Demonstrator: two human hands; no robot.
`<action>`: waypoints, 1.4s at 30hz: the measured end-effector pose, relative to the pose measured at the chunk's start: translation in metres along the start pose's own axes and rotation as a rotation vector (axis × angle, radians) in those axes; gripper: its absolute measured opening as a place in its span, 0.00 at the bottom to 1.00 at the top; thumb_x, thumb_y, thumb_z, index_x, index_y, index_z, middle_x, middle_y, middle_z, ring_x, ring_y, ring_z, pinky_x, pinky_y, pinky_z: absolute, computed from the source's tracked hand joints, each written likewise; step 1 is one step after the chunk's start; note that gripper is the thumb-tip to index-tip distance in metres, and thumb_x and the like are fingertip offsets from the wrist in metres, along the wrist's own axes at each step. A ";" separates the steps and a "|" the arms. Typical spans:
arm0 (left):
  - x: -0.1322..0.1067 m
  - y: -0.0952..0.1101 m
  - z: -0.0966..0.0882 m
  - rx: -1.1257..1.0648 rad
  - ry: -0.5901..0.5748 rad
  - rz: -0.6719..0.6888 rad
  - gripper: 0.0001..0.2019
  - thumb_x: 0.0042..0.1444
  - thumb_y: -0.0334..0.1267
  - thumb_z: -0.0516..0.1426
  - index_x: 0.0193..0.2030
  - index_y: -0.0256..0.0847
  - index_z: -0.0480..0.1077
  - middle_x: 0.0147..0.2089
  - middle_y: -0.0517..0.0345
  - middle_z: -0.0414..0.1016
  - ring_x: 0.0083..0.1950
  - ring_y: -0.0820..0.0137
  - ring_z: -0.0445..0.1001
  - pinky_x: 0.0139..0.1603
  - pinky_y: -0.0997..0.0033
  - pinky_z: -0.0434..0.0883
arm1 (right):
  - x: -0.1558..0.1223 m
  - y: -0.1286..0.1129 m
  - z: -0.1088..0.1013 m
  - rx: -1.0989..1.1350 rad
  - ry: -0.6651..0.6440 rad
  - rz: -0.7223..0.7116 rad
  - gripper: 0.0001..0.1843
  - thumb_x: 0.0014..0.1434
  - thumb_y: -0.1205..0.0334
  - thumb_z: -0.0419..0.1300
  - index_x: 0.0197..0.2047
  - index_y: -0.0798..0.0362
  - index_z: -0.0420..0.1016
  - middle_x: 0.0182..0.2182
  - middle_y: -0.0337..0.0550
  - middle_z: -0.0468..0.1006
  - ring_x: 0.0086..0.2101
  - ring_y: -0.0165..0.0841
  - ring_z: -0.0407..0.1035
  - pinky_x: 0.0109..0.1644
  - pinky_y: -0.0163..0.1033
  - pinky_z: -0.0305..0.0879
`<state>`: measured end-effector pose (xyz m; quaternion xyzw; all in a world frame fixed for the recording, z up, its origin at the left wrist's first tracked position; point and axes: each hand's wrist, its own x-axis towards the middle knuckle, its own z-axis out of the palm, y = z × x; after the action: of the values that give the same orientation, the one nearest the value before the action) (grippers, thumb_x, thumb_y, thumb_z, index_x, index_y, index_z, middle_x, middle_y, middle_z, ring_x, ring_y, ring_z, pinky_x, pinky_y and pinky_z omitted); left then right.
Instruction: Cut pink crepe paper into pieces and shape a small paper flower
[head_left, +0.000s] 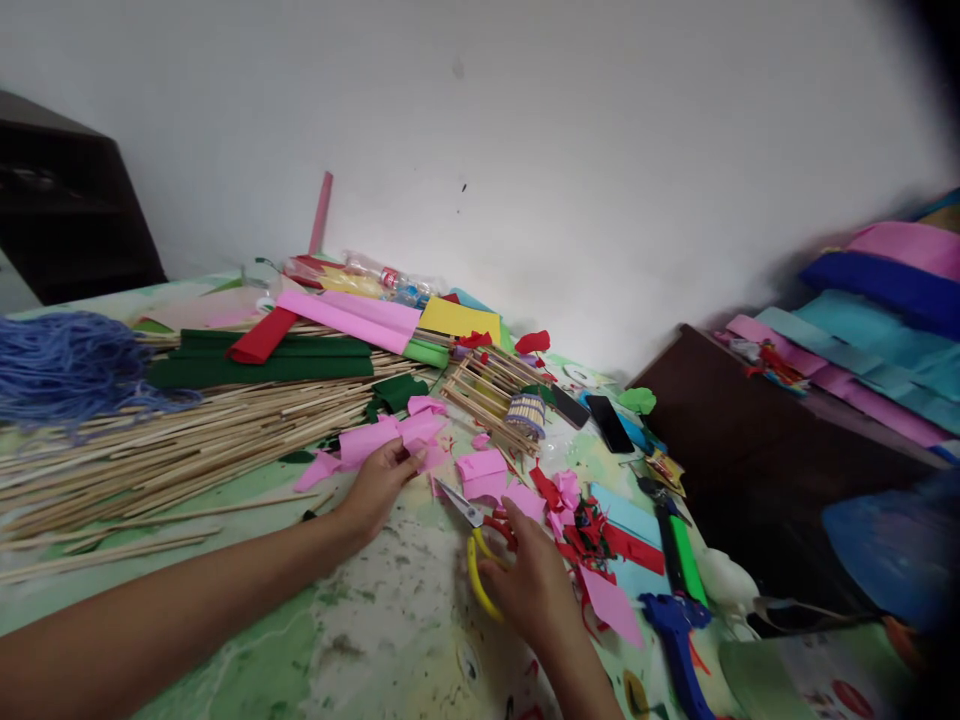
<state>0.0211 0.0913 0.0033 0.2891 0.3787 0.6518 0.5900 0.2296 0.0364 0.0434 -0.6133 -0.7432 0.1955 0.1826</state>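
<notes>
The left grip [379, 488] is pinching the pink paper [366, 438] on the worktop [375, 610] beside the wooden sticks [225, 450], the right grip [531, 575] is holding the scissors [474, 516] by their handles, and keeping this paper flat and steady is probably helping the work.

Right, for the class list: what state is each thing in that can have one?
scissors: in the right hand, blades not clearly open or shut
left hand: fingers bent, at the pink paper
pink paper: crumpled
black phone: lying down, screen dark
plastic bottle: on its side
blue yarn: loose heap
thin sticks: loosely piled
</notes>
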 end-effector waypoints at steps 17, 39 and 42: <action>-0.014 0.022 0.022 -0.209 0.019 -0.127 0.09 0.43 0.31 0.65 0.31 0.37 0.71 0.30 0.60 0.73 0.31 0.76 0.71 0.37 0.76 0.71 | -0.012 -0.037 -0.005 0.099 0.005 0.038 0.36 0.43 0.61 0.62 0.57 0.51 0.59 0.49 0.48 0.70 0.49 0.41 0.64 0.52 0.41 0.58; -0.024 0.014 0.035 -0.120 -0.094 -0.136 0.13 0.40 0.29 0.66 0.35 0.36 0.72 0.33 0.59 0.76 0.34 0.74 0.73 0.38 0.76 0.71 | -0.017 -0.033 0.000 0.099 -0.063 0.009 0.26 0.47 0.59 0.62 0.50 0.48 0.63 0.40 0.42 0.73 0.40 0.38 0.67 0.41 0.37 0.58; -0.023 0.016 0.035 -0.108 -0.104 -0.146 0.15 0.40 0.28 0.66 0.38 0.36 0.72 0.35 0.57 0.77 0.34 0.74 0.73 0.38 0.76 0.70 | -0.017 -0.032 0.001 0.100 -0.085 0.014 0.26 0.48 0.58 0.62 0.51 0.49 0.62 0.37 0.42 0.73 0.37 0.37 0.68 0.37 0.36 0.57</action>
<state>0.0444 0.0733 0.0372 0.2621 0.3319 0.6106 0.6696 0.2051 0.0144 0.0585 -0.5998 -0.7353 0.2595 0.1798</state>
